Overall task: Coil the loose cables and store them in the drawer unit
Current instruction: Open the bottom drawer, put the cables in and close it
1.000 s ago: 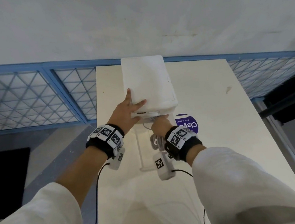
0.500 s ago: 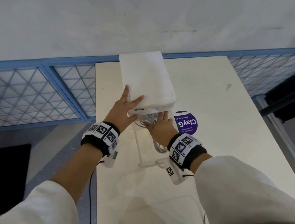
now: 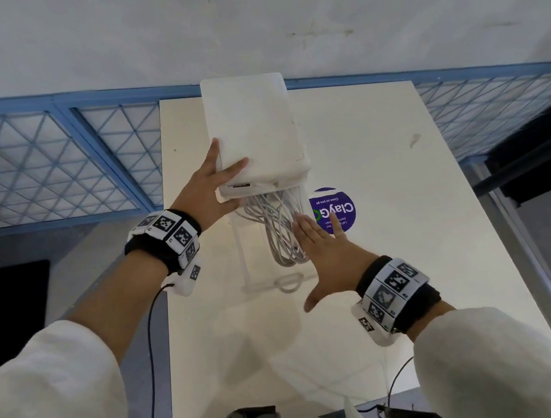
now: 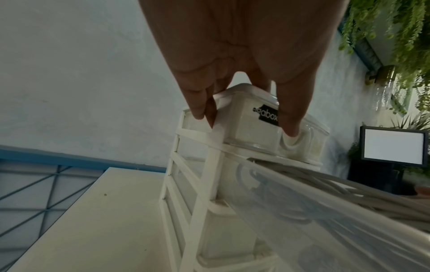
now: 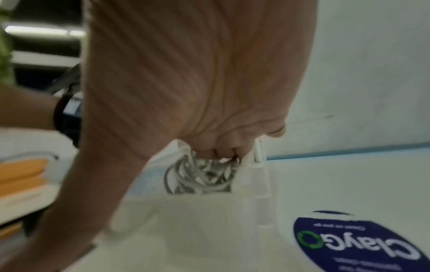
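A white drawer unit stands at the far end of a pale table. One clear drawer is pulled out toward me. Inside it lies a coil of grey-white cables, also seen in the right wrist view. My left hand steadies the unit's front left corner, thumb on top and straight fingers along the side. My right hand hovers flat with spread fingers over the drawer's right side, beside the cables, and holds nothing. The right wrist view is blurred.
A round purple sticker lies on the table just right of the drawer. Blue mesh railing runs behind and left of the table, with a grey wall beyond. A dark screen stands far off. Thin black wires hang from both wristbands.
My right hand has drawn back out from under the unit toward me and spread flat, leaving the cable coil in the pulled-out drawer. The left hand stays on the unit's corner.
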Demonstrator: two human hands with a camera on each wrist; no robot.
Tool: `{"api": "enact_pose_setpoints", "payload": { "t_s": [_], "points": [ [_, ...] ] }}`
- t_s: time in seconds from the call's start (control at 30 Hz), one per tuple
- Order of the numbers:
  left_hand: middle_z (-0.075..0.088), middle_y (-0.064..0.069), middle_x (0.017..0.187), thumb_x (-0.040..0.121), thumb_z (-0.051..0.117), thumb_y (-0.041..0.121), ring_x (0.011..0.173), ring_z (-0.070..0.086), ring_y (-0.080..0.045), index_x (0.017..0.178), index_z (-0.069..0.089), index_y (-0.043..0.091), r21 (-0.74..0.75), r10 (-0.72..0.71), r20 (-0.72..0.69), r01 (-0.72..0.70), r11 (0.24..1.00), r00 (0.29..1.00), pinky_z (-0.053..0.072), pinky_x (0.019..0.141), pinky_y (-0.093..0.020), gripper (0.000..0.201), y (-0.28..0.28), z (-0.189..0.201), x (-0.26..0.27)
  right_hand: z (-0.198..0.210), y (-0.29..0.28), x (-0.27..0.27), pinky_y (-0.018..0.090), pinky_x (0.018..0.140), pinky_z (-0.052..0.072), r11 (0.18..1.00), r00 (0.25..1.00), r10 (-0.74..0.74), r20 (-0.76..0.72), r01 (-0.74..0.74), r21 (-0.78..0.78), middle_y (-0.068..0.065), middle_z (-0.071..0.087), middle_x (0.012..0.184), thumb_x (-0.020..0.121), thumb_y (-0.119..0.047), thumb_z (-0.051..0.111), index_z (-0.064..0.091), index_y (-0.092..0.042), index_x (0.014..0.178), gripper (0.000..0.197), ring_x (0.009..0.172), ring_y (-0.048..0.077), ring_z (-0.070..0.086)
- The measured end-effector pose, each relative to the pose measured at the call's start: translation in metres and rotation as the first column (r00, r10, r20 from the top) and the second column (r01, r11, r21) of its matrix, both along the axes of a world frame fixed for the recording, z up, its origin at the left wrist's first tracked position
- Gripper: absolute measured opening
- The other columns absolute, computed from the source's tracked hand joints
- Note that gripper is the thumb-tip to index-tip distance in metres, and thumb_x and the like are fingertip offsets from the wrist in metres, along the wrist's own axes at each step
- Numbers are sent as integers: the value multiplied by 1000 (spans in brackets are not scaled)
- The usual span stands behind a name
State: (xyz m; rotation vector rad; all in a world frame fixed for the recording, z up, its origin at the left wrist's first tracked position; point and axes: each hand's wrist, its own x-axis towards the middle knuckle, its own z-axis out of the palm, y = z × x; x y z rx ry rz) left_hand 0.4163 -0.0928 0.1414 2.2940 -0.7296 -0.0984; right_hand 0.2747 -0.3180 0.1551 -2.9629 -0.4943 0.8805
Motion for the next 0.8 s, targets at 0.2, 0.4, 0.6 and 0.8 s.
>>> {"api": "enact_pose_setpoints", "payload": {
  "t_s": [0.2,0.4,0.6,0.8],
  "points": [
    [2,-19,156,78,65,3,140,3,-14,137,31,20,13,1,-15,-1,1000,1000,13,113,-28,71,-2,5,-2,-15,0,3,41,115,-12,997,994,73,75,-73,-3,22,-9,156,80,-46,64,-9,1,144,108,145,32,-11],
    [5,-15,156,86,48,-6,133,11,-8,136,36,20,50,31,-17,-30,998,999,14,111,-24,58,-2,10,4,-12,8,19,39,117,-8,998,996,32,82,-36,46,20,-5,157,85,-40,59,-4,-1,145,95,146,29,-7],
    [6,-14,156,86,47,-7,139,16,-17,136,35,20,38,22,-31,-21,999,999,14,111,-25,58,-2,9,4,-14,2,51,37,118,-4,983,990,-85,114,64,173,13,4,158,86,-33,61,8,-7,147,85,146,23,-1],
    [5,-11,157,86,46,-7,137,13,-11,136,30,23,26,18,-50,-17,1000,999,14,112,-24,60,-1,8,4,-16,6,57,40,106,25,887,804,-403,438,224,404,6,63,117,71,-27,75,61,-14,112,45,115,28,50]
  ]
}}
